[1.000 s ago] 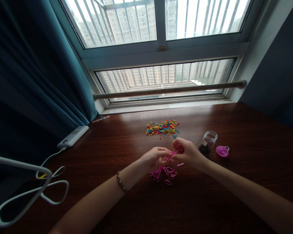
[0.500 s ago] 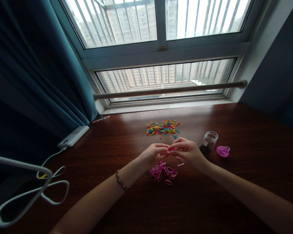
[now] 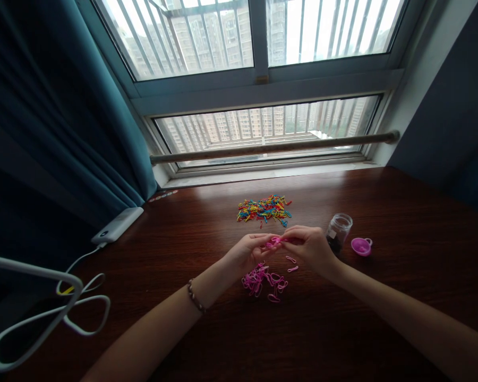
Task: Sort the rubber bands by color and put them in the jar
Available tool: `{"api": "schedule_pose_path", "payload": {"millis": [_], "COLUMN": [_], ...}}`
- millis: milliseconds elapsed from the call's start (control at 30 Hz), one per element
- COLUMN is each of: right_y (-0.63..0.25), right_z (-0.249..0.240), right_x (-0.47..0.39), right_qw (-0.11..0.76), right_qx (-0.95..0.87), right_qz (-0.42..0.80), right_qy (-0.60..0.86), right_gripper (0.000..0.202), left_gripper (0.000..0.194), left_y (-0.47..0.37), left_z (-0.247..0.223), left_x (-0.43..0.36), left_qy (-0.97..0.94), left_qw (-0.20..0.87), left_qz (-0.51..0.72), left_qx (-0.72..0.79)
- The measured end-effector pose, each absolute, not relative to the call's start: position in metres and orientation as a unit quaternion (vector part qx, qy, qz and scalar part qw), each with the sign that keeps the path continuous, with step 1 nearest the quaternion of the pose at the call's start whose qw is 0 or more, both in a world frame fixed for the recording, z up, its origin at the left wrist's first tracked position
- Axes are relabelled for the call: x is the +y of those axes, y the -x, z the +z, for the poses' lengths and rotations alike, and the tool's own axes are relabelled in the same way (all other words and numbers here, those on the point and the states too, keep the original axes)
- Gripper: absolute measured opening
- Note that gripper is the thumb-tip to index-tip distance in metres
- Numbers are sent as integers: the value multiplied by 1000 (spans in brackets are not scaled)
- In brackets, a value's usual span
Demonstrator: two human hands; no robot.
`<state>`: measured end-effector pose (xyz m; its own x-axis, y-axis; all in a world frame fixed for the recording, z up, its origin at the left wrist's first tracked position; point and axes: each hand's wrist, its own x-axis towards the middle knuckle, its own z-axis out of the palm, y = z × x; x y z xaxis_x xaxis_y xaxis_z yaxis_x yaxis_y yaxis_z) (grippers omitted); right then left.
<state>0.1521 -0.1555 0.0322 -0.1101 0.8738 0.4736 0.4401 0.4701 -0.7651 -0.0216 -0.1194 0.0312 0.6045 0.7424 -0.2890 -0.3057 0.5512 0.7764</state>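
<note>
Over the middle of the table, my left hand point(image 3: 250, 252) pinches some small pink plastic pin-shaped clips point(image 3: 273, 242) between thumb and fingers. From the other side, my right hand point(image 3: 308, 246) is closed on the same pink clips, its fingertips almost meeting those of the left. How the clips join is too small to make out. Just below the hands lies a loose pile of pink clips point(image 3: 258, 280). Two single pink clips point(image 3: 292, 269) rest under the right hand. Beyond the hands is a heap of red, yellow and blue clips point(image 3: 264, 209).
A glass jar point(image 3: 340, 228) with dark contents stands right of my right hand, beside a small pink cup-like lid point(image 3: 361, 246). At the left lie a white power bank point(image 3: 117, 225) and a looped white cable point(image 3: 88, 301). A window and blue curtain point(image 3: 115, 132) border the table.
My right hand has turned and drawn slightly apart from the left, so more of the pink clips shows between the fingers. The view has shifted a little.
</note>
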Motion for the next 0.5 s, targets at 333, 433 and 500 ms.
{"api": "schedule_pose_path", "payload": {"millis": [333, 433, 500], "right_y": [-151, -147, -145], "right_z": [23, 20, 19], "right_x": [-150, -153, -156], "right_qw": [549, 538, 529], "right_qx": [-558, -564, -589], "right_qz": [421, 414, 380], "right_qy": [459, 470, 479], "right_gripper": [21, 21, 17], "left_gripper": [24, 20, 20], "left_y": [18, 13, 10], "left_z": [32, 32, 32], "left_x": [-118, -124, -130], "left_qy": [-219, -230, -229], "left_qw": [867, 865, 869], "left_qz": [350, 356, 355], "left_qx": [280, 270, 257]}}
